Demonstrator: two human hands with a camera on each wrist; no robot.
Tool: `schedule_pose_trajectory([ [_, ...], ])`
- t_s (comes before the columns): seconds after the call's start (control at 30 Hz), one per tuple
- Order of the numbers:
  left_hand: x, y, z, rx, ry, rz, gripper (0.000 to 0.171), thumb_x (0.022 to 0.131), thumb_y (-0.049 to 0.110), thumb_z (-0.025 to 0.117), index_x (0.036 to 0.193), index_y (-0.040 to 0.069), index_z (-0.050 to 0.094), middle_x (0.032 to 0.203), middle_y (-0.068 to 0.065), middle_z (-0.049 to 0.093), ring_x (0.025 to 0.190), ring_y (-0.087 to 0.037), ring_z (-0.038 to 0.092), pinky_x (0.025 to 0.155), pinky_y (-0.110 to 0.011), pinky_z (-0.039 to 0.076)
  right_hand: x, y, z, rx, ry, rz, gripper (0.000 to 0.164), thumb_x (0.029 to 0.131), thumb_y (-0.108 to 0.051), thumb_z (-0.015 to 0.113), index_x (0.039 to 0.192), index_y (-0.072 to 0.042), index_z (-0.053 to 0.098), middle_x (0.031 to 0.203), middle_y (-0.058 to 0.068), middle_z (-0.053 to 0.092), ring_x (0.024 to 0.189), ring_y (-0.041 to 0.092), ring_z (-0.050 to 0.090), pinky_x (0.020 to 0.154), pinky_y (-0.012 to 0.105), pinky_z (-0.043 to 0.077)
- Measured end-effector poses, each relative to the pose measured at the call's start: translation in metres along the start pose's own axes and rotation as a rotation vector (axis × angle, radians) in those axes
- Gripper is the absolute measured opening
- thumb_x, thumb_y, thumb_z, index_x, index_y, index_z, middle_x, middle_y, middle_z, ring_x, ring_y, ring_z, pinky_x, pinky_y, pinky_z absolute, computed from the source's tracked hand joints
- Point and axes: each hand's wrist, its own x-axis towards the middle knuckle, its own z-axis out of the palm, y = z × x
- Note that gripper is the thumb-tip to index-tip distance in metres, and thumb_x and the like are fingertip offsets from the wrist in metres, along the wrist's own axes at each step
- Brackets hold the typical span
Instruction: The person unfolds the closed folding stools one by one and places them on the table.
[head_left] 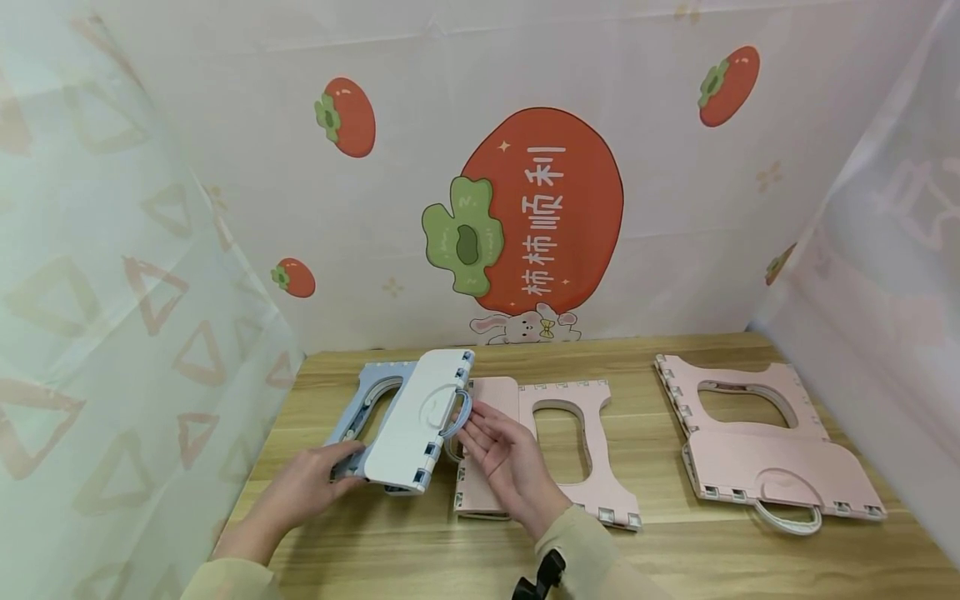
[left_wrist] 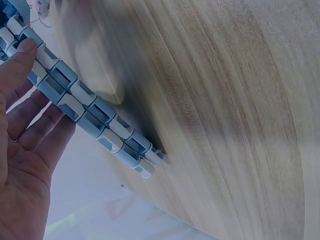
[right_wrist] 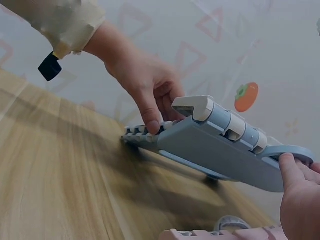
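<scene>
A folding stool (head_left: 412, 412), white on top with light blue legs and a blue carry handle (head_left: 466, 412), is tilted up off the wooden table on its handle side. My left hand (head_left: 303, 487) grips the near edge of its blue leg panel, thumb over the hinge row (left_wrist: 92, 110) in the left wrist view. At the other side, my right hand (head_left: 510, 458) has its palm turned up and pinches the handle; the thumb lies against it in the right wrist view. Partly under the raised stool and behind my right hand lies a pink folding stool (head_left: 596, 467).
Another pink folding stool (head_left: 772, 467) lies on the right of the wooden table (head_left: 375, 550), handle toward me. Printed cloth walls (head_left: 675, 250) with persimmon pictures enclose the table at the back and both sides.
</scene>
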Motion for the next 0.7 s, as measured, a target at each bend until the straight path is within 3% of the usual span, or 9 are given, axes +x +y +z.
schedule_pose_trajectory([
  [0.23, 0.000, 0.002, 0.000, -0.003, 0.006, 0.017, 0.042, 0.084, 0.023, 0.085, 0.123, 0.012, 0.073, 0.114, -0.010, 0.076, 0.102, -0.031, 0.073, 0.083, -0.048, 0.061, -0.002, -0.005, 0.003, 0.004, -0.016, -0.003, 0.053, 0.103, -0.009, 0.044, 0.153, 0.008, 0.035, 0.157, 0.029, 0.038, 0.146, 0.037, 0.038, 0.112, 0.038, 0.045],
  [0.7, 0.002, 0.007, -0.006, -0.010, -0.054, -0.019, 0.048, 0.086, 0.020, 0.083, 0.129, 0.007, 0.070, 0.118, -0.015, 0.074, 0.105, -0.035, 0.072, 0.087, -0.052, 0.059, -0.002, -0.013, 0.010, 0.052, -0.114, -0.011, 0.057, 0.104, -0.009, 0.042, 0.156, 0.007, 0.028, 0.163, 0.030, 0.025, 0.149, 0.036, 0.033, 0.114, 0.038, 0.043],
])
